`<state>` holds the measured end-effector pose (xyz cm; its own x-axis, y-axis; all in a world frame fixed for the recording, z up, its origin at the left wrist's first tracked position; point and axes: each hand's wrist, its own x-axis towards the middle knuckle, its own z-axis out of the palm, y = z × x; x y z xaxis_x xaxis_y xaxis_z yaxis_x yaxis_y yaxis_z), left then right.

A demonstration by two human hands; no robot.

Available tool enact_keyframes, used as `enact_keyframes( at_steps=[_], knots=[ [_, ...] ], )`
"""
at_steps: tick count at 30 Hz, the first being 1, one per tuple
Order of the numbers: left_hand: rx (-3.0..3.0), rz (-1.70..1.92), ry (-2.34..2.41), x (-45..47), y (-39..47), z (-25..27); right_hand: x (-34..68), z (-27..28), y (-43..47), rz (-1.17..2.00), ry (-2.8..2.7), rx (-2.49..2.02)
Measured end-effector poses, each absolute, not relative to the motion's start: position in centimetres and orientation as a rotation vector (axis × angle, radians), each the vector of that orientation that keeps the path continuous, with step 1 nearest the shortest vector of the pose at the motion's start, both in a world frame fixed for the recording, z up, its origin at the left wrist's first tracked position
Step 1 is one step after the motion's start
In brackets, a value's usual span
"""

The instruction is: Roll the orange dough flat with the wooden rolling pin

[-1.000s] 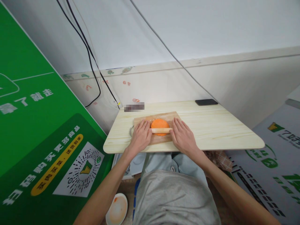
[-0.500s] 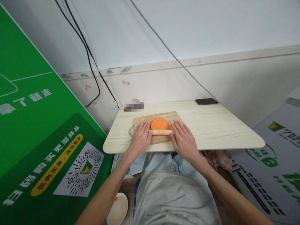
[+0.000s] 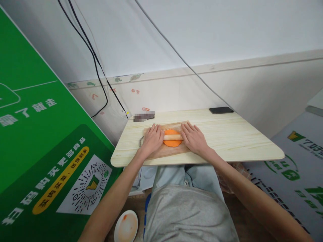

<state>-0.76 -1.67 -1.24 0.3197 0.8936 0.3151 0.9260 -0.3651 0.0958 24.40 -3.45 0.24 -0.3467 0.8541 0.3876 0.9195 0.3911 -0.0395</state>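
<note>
A wooden rolling pin (image 3: 173, 137) lies crosswise over the middle of a flat, round sheet of orange dough (image 3: 173, 143). My left hand (image 3: 152, 138) covers the pin's left end, its fingers close together and reaching forward. The right end is under my right hand (image 3: 193, 137), which holds it down in the same way. Only the pin's middle shows between my hands. Beneath the dough is a wooden cutting board (image 3: 166, 153) with light floury marks and a metal ring handle (image 3: 141, 142) on its left side.
The board rests on a pale wood-grain table (image 3: 237, 141) against the wall. A black phone (image 3: 221, 110) lies at the back right, and a partly blurred dark object (image 3: 143, 116) at the back left. Low on the left is a white dish (image 3: 126, 226) with orange smears. Green panel (image 3: 58, 141) stands left.
Both hands have rolled the pin forward, away from me, from the dough's near edge to its middle. More of the dough now shows on the near side of the pin.
</note>
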Motion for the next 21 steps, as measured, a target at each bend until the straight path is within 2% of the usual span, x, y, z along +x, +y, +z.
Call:
enact_keyframes(
  at_steps=[12, 21],
  knots=[
    [-2.586, -0.225, -1.909, -0.9, 5.2, -0.6, 23.7, 2.2, 3.7, -0.067, -2.391, -1.811],
    [-2.573, -0.267, -1.887, -1.4, 5.1, -1.5, 23.5, 1.8, 2.1, -0.268, -2.331, -1.749]
  ],
)
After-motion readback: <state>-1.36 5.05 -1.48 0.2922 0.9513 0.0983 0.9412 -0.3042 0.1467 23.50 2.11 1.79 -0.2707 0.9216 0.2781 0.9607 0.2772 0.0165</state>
